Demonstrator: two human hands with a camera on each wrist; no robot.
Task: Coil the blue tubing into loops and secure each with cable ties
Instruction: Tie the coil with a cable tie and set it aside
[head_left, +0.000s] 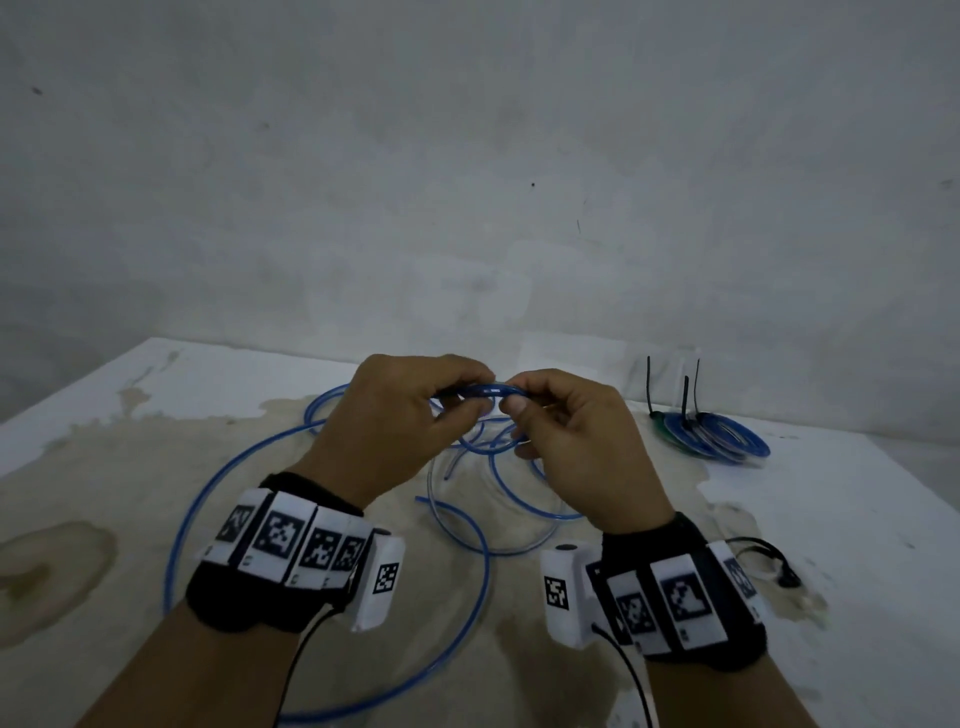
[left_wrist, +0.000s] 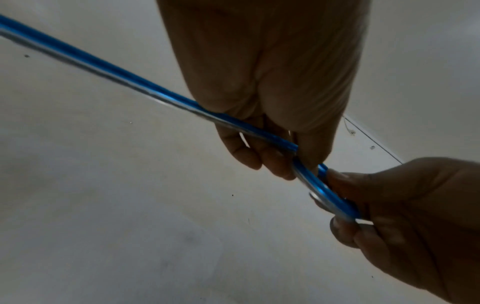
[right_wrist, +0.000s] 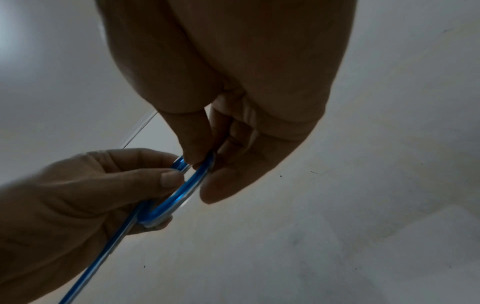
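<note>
Loose blue tubing (head_left: 332, 525) sprawls in wide curves over the white table (head_left: 104, 447). Above its middle both hands hold a short stretch of the blue tubing (head_left: 483, 391). My left hand (head_left: 452, 400) grips it with curled fingers; in the left wrist view the tubing (left_wrist: 124, 76) runs from the upper left into the left hand (left_wrist: 280, 156). My right hand (head_left: 519, 402) pinches the same stretch between thumb and fingers; the right wrist view shows the tubing (right_wrist: 179, 197) bent between the right hand (right_wrist: 205, 164) and the left hand (right_wrist: 103, 185).
A finished blue coil (head_left: 717, 436) bound with black cable ties (head_left: 685, 400) lies at the table's far right. A black cable (head_left: 763, 556) lies on the table near my right wrist. A pale wall (head_left: 467, 156) stands behind the table.
</note>
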